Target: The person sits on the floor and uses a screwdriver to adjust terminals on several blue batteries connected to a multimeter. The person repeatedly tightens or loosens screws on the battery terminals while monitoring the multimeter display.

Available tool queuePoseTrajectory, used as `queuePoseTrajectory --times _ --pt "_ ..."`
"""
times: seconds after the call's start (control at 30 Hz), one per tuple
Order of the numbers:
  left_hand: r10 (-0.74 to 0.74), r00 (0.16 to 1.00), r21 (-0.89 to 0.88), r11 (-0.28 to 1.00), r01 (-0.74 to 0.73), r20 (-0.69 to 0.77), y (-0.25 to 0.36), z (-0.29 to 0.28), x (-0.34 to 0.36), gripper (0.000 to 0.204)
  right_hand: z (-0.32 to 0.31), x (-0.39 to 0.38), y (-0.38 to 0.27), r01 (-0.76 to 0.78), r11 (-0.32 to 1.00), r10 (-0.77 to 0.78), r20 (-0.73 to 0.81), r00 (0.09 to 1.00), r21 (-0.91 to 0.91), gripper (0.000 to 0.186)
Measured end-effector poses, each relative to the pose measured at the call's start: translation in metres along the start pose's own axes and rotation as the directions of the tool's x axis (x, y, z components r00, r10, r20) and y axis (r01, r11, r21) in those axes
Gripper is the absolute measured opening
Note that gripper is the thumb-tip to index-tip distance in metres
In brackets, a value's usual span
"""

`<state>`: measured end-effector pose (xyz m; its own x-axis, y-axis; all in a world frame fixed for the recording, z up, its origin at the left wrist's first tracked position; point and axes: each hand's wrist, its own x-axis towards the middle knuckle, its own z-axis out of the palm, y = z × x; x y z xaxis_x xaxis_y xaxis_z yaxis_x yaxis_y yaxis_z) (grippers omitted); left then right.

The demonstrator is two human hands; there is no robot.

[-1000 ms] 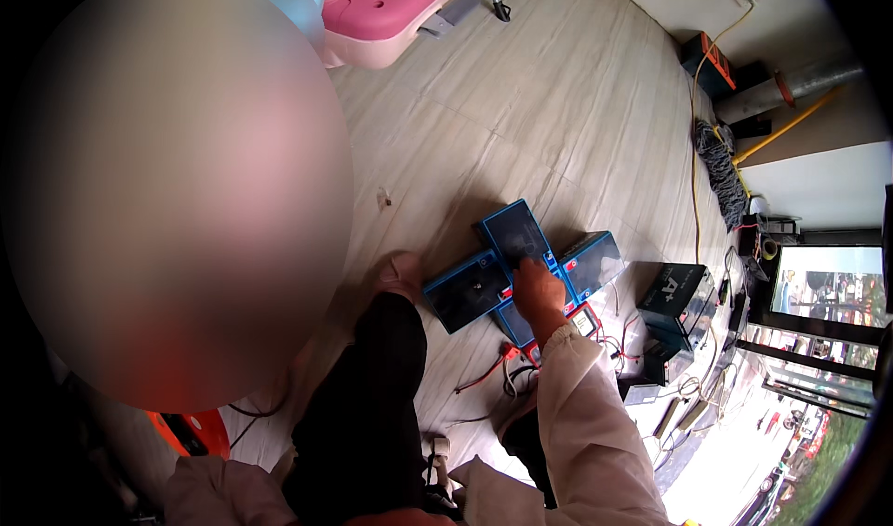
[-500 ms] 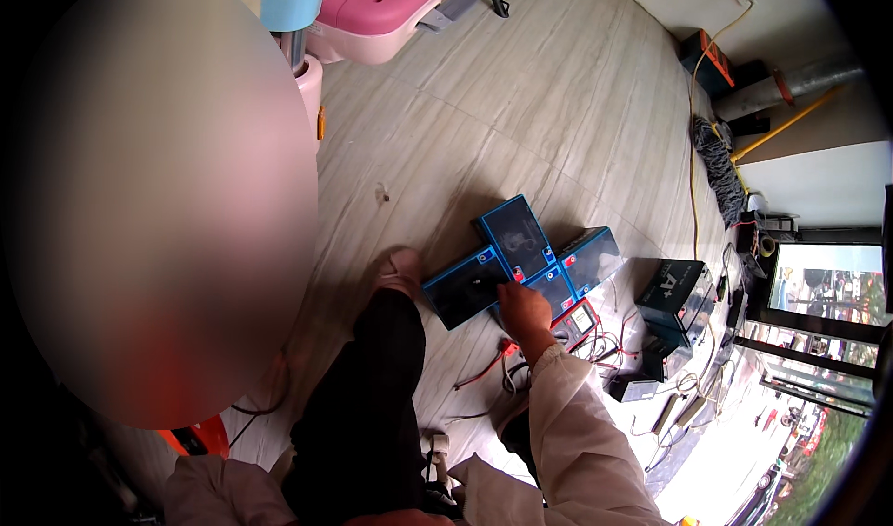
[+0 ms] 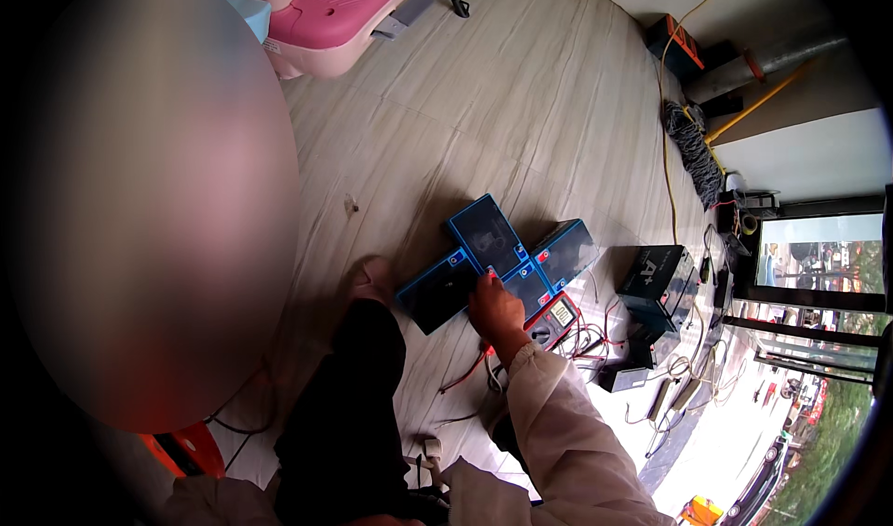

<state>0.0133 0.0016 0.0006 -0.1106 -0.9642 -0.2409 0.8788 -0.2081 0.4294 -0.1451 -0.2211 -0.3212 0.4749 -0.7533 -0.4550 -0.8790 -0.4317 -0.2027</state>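
Note:
Several black batteries with blue edges lie close together on the floor. My right hand [image 3: 497,308] reaches over them with its fingers closed. Its fingertips are by the red terminal at the near end of the upper battery [image 3: 486,233]; what they pinch, if anything, is hidden. The left battery [image 3: 435,292] and the partly covered middle battery [image 3: 526,290] lie beside the hand, with another battery [image 3: 566,250] to the right. Just right of my wrist is a red multimeter [image 3: 555,319] with a lit screen. Of my left hand [image 3: 379,520] only a sliver shows at the lower edge.
Red and black leads [image 3: 588,345] trail around the multimeter. A larger dark battery [image 3: 654,282] stands to the right, near tangled cables and a glass door. A pink scooter-like vehicle [image 3: 339,14] stands at the top left. A mop [image 3: 690,149] leans by the right wall.
The whole view has shifted, so the floor and batteries sit further left. My right hand stays over the batteries, its fingertips still close to the red terminal.

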Motion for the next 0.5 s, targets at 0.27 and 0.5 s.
queuePoseTrajectory --times 0.27,0.5 --pt "0.012 1.000 0.012 1.000 -0.012 0.008 0.0004 0.0004 0.0004 0.017 0.0012 -0.0013 0.0002 0.037 0.999 -0.038 -0.019 0.999 -0.029 0.025" --pt "0.004 1.000 -0.031 1.000 -0.003 0.016 0.0011 0.0009 0.0009 0.015 0.0029 0.0007 0.0088 0.163 0.984 -0.165 -0.020 0.986 -0.074 0.017"
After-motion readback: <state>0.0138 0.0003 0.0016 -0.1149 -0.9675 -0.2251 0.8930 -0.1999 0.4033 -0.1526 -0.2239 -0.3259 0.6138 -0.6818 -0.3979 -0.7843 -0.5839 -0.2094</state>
